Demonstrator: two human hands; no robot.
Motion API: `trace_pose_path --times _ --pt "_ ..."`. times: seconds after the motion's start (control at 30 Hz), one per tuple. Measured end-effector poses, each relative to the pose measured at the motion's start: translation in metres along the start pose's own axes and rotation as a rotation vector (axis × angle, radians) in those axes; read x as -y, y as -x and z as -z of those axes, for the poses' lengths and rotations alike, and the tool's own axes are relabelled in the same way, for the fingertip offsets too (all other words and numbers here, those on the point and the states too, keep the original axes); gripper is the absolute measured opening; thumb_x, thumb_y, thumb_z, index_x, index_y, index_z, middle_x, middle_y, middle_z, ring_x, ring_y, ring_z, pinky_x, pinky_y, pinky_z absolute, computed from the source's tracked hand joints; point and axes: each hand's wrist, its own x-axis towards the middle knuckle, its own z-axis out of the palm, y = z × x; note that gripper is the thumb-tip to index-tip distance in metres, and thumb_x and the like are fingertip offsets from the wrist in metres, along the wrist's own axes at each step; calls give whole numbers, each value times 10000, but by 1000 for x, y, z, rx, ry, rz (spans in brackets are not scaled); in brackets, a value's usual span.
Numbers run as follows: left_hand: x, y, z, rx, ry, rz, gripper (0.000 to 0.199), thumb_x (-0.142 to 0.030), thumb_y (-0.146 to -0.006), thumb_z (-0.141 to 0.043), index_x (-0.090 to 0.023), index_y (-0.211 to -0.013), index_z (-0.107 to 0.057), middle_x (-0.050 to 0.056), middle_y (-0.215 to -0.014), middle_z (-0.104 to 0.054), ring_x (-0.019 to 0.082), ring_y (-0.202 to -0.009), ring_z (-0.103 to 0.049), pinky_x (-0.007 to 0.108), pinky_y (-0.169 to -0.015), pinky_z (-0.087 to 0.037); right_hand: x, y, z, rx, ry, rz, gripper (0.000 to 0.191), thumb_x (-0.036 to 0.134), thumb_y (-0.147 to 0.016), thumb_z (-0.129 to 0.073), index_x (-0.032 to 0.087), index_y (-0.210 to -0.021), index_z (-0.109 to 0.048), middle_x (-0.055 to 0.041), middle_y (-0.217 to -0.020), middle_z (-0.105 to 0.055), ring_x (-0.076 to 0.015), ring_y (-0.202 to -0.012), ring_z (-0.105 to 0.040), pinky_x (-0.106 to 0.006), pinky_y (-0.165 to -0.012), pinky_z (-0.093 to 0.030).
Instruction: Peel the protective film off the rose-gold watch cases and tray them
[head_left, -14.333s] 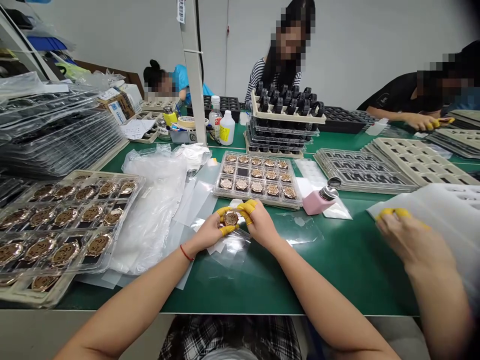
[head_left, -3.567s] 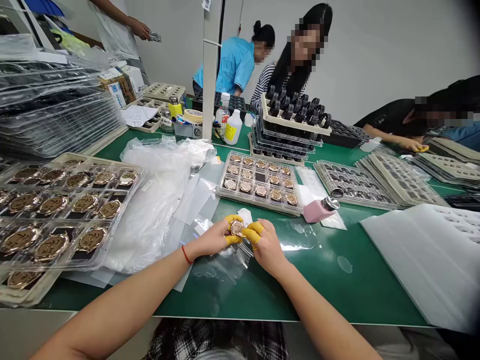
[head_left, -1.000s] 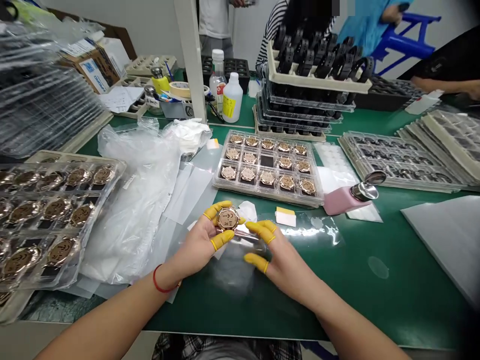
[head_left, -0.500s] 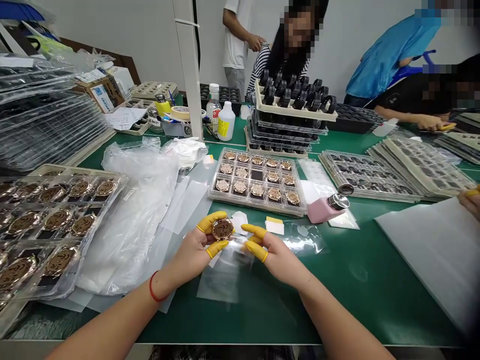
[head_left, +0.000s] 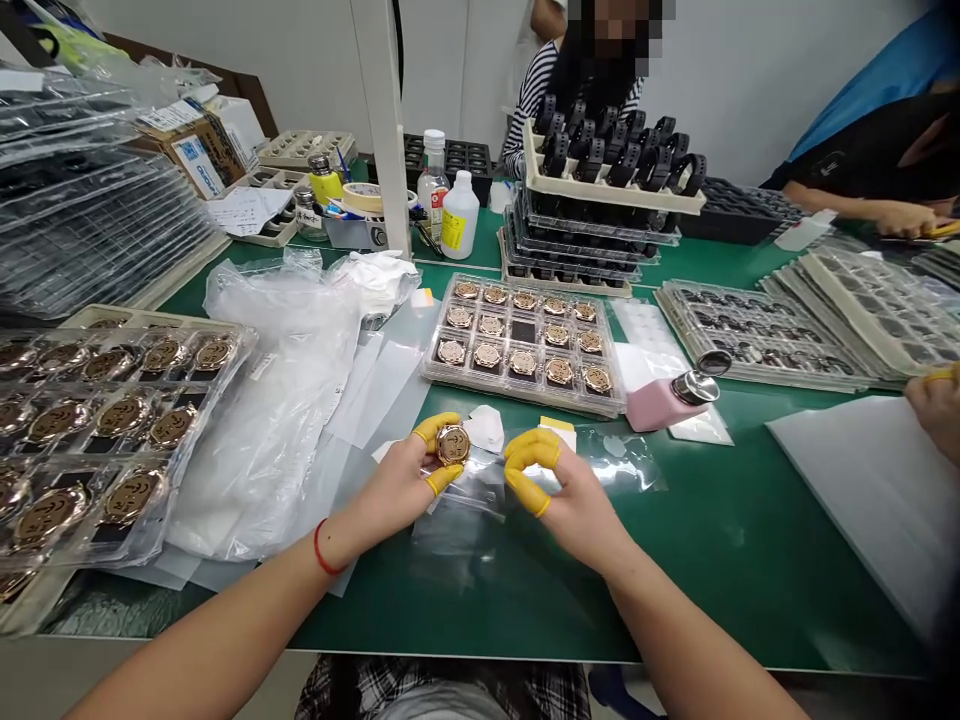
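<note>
In front of the tray, the left hand pinches a watch; whether the curled right hand holds anything, I can't tell.

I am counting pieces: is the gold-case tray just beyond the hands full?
Not full: the tray shows only dark lining in its centre compartment. Gold cases fill its other fourteen; the left hand holds another gold case.
</note>
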Motion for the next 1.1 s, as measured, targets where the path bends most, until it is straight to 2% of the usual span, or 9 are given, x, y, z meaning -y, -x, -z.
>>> trace_pose_path --times 0.07,0.13,0.2,0.3,0.4,0.5,0.7,0.93,1.1 --pt "1 2 -5 45 45 0 516 -200 -773 -599 -232 -1253 -414 50 -1081 -614 185 -925 -612 308 -808 -509 -2 -1 -1 -50 -252 -180 109 263 -795 -569 199 -708 -565 -29 -1025 -593 -181 -959 -516 -342 -861 -376" --pt "1 6 -10 110 100 -1 518 -205 -774 -602 -231 -1255 -411 56 -1098 -613 190 -927 -617 308 -798 -514 -4 -1 -5 -43 -487 -359 143 328 -765 -618 198 -712 -594 -27 -1120 -575 -193 -1020 -503 -343 -898 -358" --pt "1 10 -16 149 117 -10 513 -207 -780 -597 -235 -1256 -408 54 -1106 -613 186 -921 -622 312 -807 -515 -6 -1 -10 27 -691 -463 168 361 -739 -648 194 -749 -628 -37 -1074 -602 -201 -1013 -510 -344 -905 -354" --pt "1 12 -19 157 59 -34 495 -218 -794 -588 -239 -1254 -408 47 -1094 -619 176 -906 -624 312 -822 -514 -5 -2 -15 116 -838 -498 197 369 -727 -667 184 -795 -661 -37 -901 -637 -188 -917 -532 -334 -872 -364" --pt "2 11 -19 162 27 -42 496 -218 -797 -586 -244 -1258 -405 44 -1102 -618 174 -922 -620 305 -831 -513 -2 -2 -15 98 -838 -493 194 365 -694 -701 181 -715 -644 -6 -793 -611 -151 -808 -512 -300 -805 -372" --pt "2 10 -18 168 7 -46 496 -220 -800 -584 -260 -1262 -408 37 -1122 -616 182 -956 -612 308 -840 -511 -2 -3 -14 101 -818 -477 219 364 -682 -710 176 -655 -600 8 -763 -574 -137 -776 -491 -285 -774 -368" --pt "3 10 -16 183 -83 -56 483 -247 -804 -581 -295 -1257 -419 12 -1100 -627 181 -931 -615 329 -842 -502 -4 -3 -16 96 -748 -474 215 355 -684 -693 175 -669 -577 5 -769 -552 -137 -772 -483 -285 -765 -368" --pt "4 9 -17 178 -74 -64 484 -244 -802 -577 -277 -1259 -419 29 -1108 -627 195 -938 -615 333 -845 -496 -5 -4 -18 84 -677 -458 210 361 -677 -673 180 -657 -568 10 -741 -564 -139 -751 -498 -281 -741 -392" --pt "6 8 -17 190 -46 -48 481 -243 -801 -576 -265 -1257 -424 35 -1095 -633 200 -936 -615 340 -848 -492 -8 -1 -22 72 -516 -399 143 322 -740 -595 186 -706 -565 -8 -805 -593 -157 -797 -535 -296 -764 -421"
